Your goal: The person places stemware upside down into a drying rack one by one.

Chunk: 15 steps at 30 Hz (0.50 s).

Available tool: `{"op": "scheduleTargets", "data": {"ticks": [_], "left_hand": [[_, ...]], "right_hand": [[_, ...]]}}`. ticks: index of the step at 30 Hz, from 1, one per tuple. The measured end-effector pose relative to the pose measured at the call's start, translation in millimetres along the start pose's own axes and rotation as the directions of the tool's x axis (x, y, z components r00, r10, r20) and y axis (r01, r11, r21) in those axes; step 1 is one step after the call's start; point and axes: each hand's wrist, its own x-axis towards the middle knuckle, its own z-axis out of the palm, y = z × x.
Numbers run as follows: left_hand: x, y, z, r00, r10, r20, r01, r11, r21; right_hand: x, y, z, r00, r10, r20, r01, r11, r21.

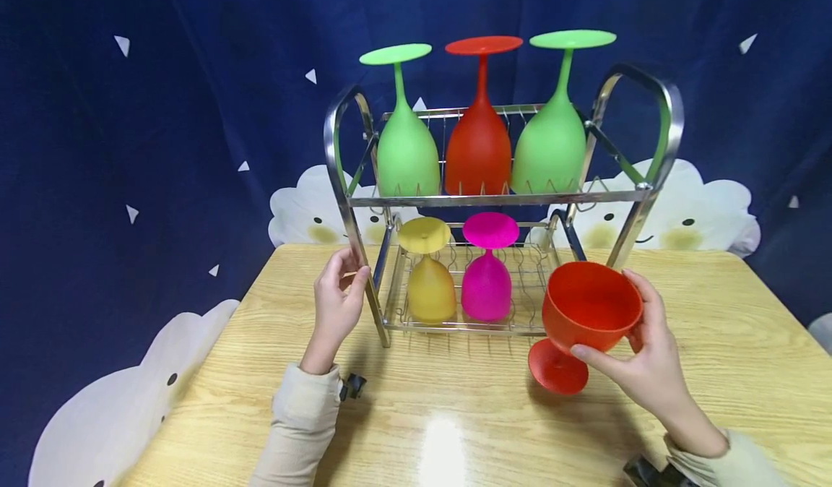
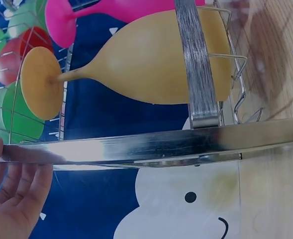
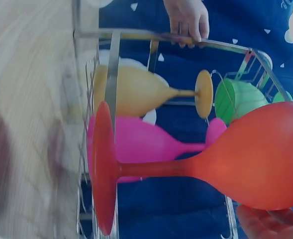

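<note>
My right hand grips a red goblet by its bowl, mouth up, in front of the lower tier's right end. In the right wrist view the red goblet's foot hangs clear of the table. My left hand holds the left front post of a two-tier metal rack, thumb and fingers around it. A yellow goblet and a magenta goblet stand upside down on the lower tier. On the upper tier are a red goblet and two green ones, also upside down.
The rack stands on a wooden table. Behind it hangs a dark blue curtain with white triangles and cloud faces. The wire floor of the lower tier shows to the right of the magenta goblet.
</note>
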Motion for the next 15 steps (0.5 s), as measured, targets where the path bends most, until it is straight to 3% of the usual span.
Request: {"op": "scheduleTargets", "data": {"ticks": [4,10,13,15], "left_hand": [[-5.2,4.0,0.7,0.999,0.022,-0.042,-0.021,0.999,0.025],[-16.5,-7.4,2.5,0.981,0.134,-0.137,-0.129,0.990,0.050],[-23.5,-13.8,3.6,0.979,0.179,-0.095,-0.179,0.984,0.009],[-28.6,-14.4,4.6,0.981,0.195,-0.017,-0.196,0.979,-0.057]], "right_hand": [[-0.5,2,10,0.999,-0.020,0.044,0.015,0.993,0.113],[1.0,0,24,0.995,-0.046,0.093,0.020,0.965,0.262],[1.3,-3,31,0.994,-0.031,0.103,-0.004,0.946,0.325],[1.1,-5,35,0.994,-0.012,0.106,-0.027,0.932,0.361]]}}
